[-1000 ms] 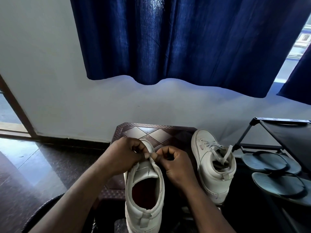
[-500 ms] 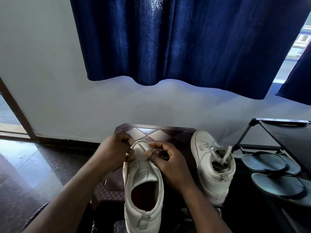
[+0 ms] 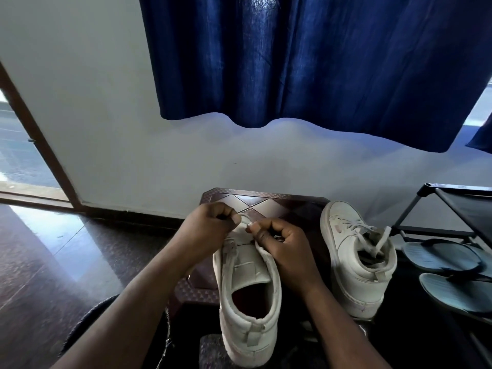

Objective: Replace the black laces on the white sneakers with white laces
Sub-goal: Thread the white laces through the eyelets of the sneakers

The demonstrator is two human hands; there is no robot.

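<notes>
While both hands work at the toe end of the near sneaker [image 3: 247, 288], low centre of frame, we read each as tightly curled. On the left hand [image 3: 207, 230] the fingers are folded in and the thumb presses against the forefinger, pinching a white lace [image 3: 245, 218]. The right hand [image 3: 282, 249] has the same posture: thumb and forefinger nip the lace's other side, with the heel of the hand resting on the sneaker's right flank. The thumbs are close together, and the lace makes a short arc between them above the tongue. We can't tell which eyelet it runs through, since the fingers cover it.

The near sneaker points away from us, heel toward the bottom edge, toe end over a brown stool [image 3: 266, 202]. The second sneaker [image 3: 354, 265] stands upright just right of the right hand. Its own lace [image 3: 372, 237] is white and threaded, with the ends loose over the opening.

At right edge we see two sandals [image 3: 442, 258] under a black rack [image 3: 466, 206]. A blue curtain [image 3: 319, 62] hangs across the top.
</notes>
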